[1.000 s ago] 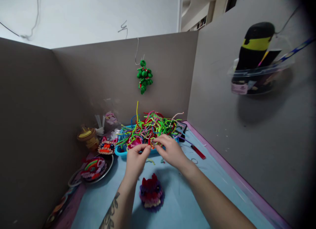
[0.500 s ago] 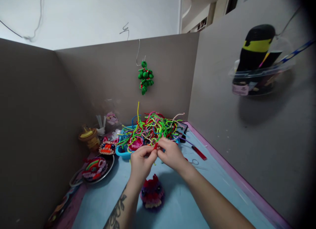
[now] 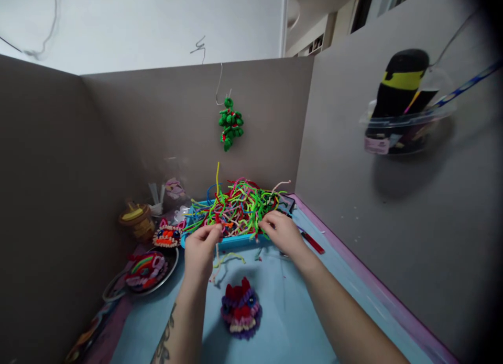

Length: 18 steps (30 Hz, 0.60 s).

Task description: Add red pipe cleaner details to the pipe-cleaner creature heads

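My left hand is closed in a pinch in front of the tray's left part. A short red piece of pipe cleaner sticks up from its fingertips. My right hand is apart from it, at the tray's right front, thumb and fingers pressed together; what they hold, if anything, is too small to make out. Behind both hands a blue tray is heaped with many-coloured pipe cleaners. Below and between my forearms sits a fuzzy purple, red and pink figure with dark eyes.
Loose pipe cleaner pieces lie before the tray. Left are a dark plate with a rainbow piece, an orange-and-peach figure and a brown pot. A red-handled tool lies right. A green ornament hangs behind.
My hands were together on a small red piece; they have moved apart, left hand leftward, right hand rightward. The view has shifted slightly. The fuzzy figure stays on the table.
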### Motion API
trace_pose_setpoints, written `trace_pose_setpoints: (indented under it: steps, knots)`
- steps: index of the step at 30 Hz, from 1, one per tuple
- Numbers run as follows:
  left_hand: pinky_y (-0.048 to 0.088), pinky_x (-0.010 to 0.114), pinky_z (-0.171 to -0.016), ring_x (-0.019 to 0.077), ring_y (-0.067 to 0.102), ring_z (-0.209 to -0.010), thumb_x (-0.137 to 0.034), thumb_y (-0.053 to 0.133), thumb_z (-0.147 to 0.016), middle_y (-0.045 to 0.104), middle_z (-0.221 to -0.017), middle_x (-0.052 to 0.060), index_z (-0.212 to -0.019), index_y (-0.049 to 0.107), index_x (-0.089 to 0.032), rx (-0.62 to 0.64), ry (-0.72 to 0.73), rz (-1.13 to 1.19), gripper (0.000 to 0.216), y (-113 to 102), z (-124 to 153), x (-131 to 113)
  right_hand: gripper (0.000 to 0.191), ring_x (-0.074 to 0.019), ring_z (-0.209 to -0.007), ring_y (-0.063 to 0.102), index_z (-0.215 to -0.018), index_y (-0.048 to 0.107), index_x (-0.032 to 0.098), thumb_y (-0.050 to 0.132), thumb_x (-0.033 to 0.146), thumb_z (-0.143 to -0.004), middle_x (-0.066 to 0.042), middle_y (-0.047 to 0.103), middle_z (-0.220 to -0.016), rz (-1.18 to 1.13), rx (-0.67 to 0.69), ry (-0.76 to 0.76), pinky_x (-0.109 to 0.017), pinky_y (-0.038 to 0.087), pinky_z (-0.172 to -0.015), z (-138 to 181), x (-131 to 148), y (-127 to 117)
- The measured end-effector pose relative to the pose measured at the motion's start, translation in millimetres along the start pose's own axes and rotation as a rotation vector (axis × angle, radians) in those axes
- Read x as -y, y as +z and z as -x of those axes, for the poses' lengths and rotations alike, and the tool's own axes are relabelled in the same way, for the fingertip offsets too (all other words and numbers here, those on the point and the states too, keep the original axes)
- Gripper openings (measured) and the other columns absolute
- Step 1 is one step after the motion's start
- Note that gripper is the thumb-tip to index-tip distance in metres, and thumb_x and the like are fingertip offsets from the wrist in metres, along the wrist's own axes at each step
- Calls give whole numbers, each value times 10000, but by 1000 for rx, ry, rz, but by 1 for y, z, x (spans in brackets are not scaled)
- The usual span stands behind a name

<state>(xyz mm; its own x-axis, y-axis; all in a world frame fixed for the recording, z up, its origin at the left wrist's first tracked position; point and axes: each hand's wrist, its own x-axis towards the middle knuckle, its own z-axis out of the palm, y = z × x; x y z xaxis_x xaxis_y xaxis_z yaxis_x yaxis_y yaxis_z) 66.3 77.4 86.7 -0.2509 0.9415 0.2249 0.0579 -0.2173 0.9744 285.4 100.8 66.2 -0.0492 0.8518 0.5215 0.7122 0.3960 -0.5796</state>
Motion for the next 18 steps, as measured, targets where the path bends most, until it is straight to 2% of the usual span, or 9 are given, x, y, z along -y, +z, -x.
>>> trace_pose_setpoints:
  steps: [2, 4, 8, 12, 16, 18]
  knots:
    - [457, 232, -566, 129, 563, -583, -388, 737, -620, 654, -605, 21, -710, 730, -124, 40, -85, 113, 280, 3, -3, 4, 21, -211, -839, 579, -765, 604, 186, 591, 173, -755, -54, 619, -845, 35, -41, 34, -319, 432, -757, 1, 6, 1]
    - [449, 220, -555, 125, 558, -598, -389, 758, -598, 644, -612, 21, -686, 721, -122, 102, -146, 178, 283, 7, 0, 4, 114, -220, -906, 576, -844, 602, 188, 606, 154, -735, -64, 622, -915, -51, -63, 10, -338, 436, -810, 4, 16, 2]
    - [442, 207, -551, 116, 550, -604, -388, 777, -598, 628, -607, 14, -670, 711, -126, 246, -197, 253, 279, 13, 9, -1, 173, -201, -949, 602, -962, 618, 212, 593, 200, -791, -45, 665, -982, -333, 19, -101, -333, 449, -847, 13, 42, 5]
    - [445, 200, -558, 104, 540, -594, -382, 783, -617, 623, -606, 14, -692, 712, -122, 338, -198, 265, 280, 16, 15, -6, 82, -179, -811, 628, -847, 649, 205, 581, 181, -808, -26, 689, -839, -419, -13, -71, -301, 466, -755, 19, 56, 5]
    - [489, 222, -640, 135, 600, -762, -401, 793, -607, 680, -906, 53, -807, 707, -152, 312, -258, 336, 330, 17, 17, -10, 89, -164, -751, 610, -761, 640, 190, 574, 181, -820, -17, 663, -767, -436, -127, -38, -274, 452, -705, 22, 58, -1]
    - [486, 215, -614, 131, 600, -734, -403, 799, -599, 667, -846, 39, -782, 684, -150, 316, -275, 343, 333, 16, 18, -12, 87, -154, -731, 596, -764, 630, 189, 571, 191, -827, -11, 649, -758, -446, -168, -47, -260, 446, -682, 23, 59, -6]
